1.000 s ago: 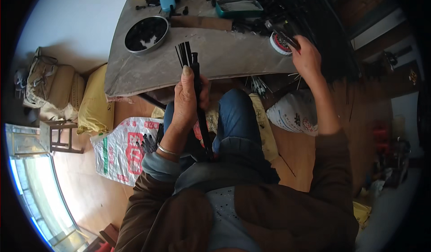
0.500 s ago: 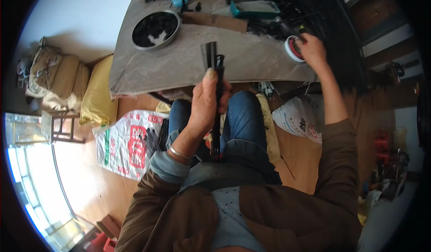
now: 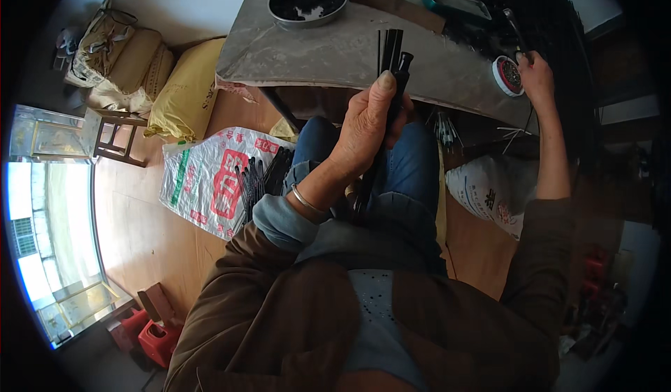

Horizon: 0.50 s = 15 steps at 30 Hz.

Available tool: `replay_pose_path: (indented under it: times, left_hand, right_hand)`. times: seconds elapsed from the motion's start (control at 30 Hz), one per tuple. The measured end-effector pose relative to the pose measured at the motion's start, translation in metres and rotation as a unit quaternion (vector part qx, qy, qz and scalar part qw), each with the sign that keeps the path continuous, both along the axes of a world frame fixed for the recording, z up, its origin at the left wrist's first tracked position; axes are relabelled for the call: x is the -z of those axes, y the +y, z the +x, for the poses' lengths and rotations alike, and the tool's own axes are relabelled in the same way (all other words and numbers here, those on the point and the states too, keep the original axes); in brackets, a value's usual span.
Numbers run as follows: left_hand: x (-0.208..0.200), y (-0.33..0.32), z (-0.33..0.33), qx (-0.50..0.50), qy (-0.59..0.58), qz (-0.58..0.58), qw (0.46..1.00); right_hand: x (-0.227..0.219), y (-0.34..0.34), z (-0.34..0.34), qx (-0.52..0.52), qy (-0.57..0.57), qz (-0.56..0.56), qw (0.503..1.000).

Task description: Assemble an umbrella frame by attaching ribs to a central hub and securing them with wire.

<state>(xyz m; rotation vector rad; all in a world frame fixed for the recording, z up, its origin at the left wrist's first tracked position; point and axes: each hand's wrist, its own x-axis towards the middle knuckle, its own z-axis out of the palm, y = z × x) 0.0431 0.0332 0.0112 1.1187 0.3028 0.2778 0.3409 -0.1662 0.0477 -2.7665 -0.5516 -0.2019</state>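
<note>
My left hand is wrapped round a bundle of slim black rods, held upright above my lap. The thumb presses along the near side, and a thicker black piece with a rounded cap stands among the rods. The lower part of the bundle runs down between my thighs, partly hidden by the hand. At the right of the table, my right hand is closed at the fingertips beside a round white tub with a red inside and small metal bits. A slim dark tool with a shiny end extends beyond those fingers; whether they grip it is unclear.
On the grey table stand a metal bowl of black parts, a cardboard strip and a green tray. Black rods lie on a printed white sack on the floor. Full sacks lean by the wall.
The whole view has shifted, so the table sits higher and farther right. My left hand keeps its hold on the black rods. My right hand stays beside the tub, its fingers now off the rim.
</note>
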Motion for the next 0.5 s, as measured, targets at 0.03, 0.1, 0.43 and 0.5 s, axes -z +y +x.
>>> replay_pose_path:
  times: [0.03,0.1,0.43,0.5]
  left_hand:
    - [-0.001,0.000,-0.002,0.001,-0.004,0.003,1.000]
    - [-0.004,-0.001,-0.005,0.000,-0.011,0.004,1.000]
    - [-0.009,-0.005,-0.018,-0.020,-0.009,0.012,1.000]
    - [-0.014,-0.008,-0.019,-0.016,-0.028,0.011,0.999]
  right_hand:
    - [0.000,-0.002,0.004,0.015,-0.002,0.005,1.000]
    - [0.000,-0.007,0.010,0.029,-0.008,0.011,0.999]
    - [0.005,-0.004,-0.012,0.033,0.152,0.256,0.954]
    - [0.002,-0.010,-0.015,0.039,0.204,0.337,0.918]
